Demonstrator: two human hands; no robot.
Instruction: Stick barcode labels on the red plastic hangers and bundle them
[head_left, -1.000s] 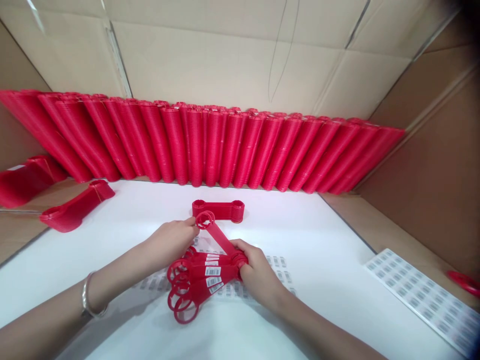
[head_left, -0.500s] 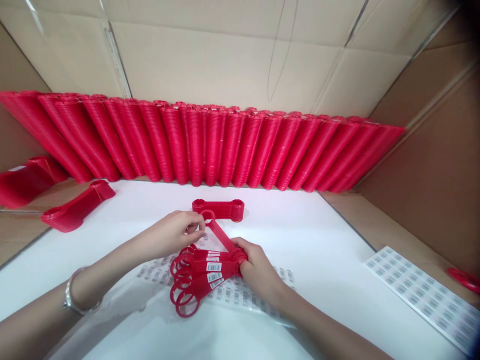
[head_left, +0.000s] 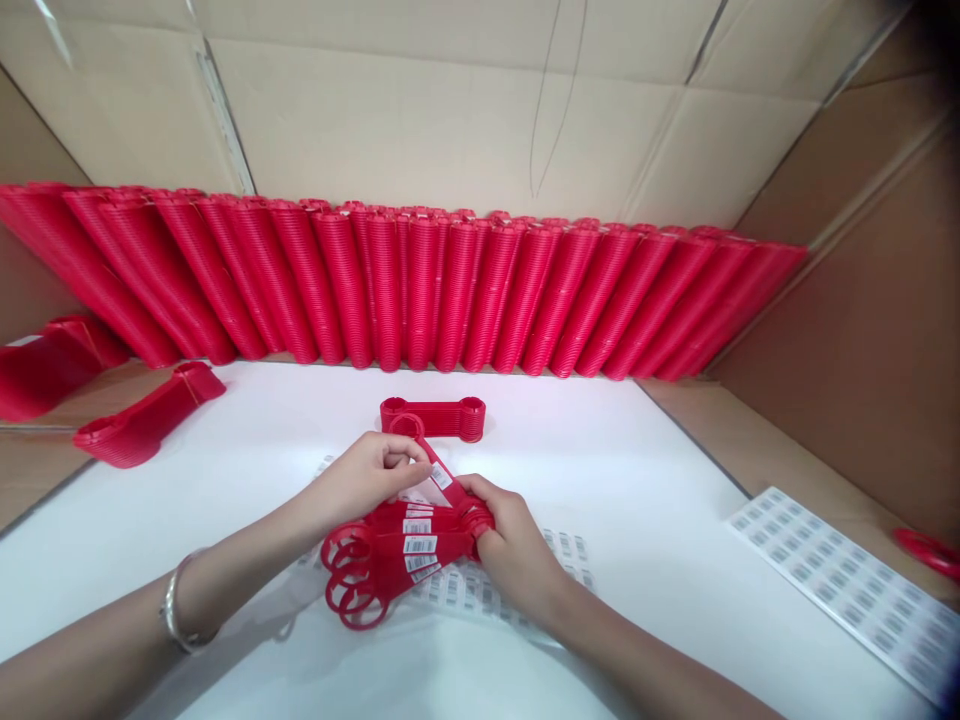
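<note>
My right hand (head_left: 517,540) is closed around the gathered ends of several red plastic strips (head_left: 382,545), flat pieces with a ring at the end. They fan out to the left, and most show a white barcode sticker on the shaft. One strip (head_left: 426,450) stands apart, pointing up and left. On its shaft sits a barcode sticker (head_left: 441,476), with the pinched fingertips of my left hand (head_left: 382,468) at the sticker's left edge. Beneath both hands lies a sheet of barcode stickers (head_left: 469,590), partly covered by the strips.
A neat stack of red strips (head_left: 442,420) lies just beyond my hands. Tall red stacks (head_left: 420,290) line the cardboard wall (head_left: 420,120) behind. Another bundle (head_left: 150,415) rests at left. A second sticker sheet (head_left: 847,580) is at right, near a red piece (head_left: 930,548).
My left hand has moved right and slightly down onto the raised strip, where a barcode sticker now shows. My right hand keeps its hold on the fanned strips.
</note>
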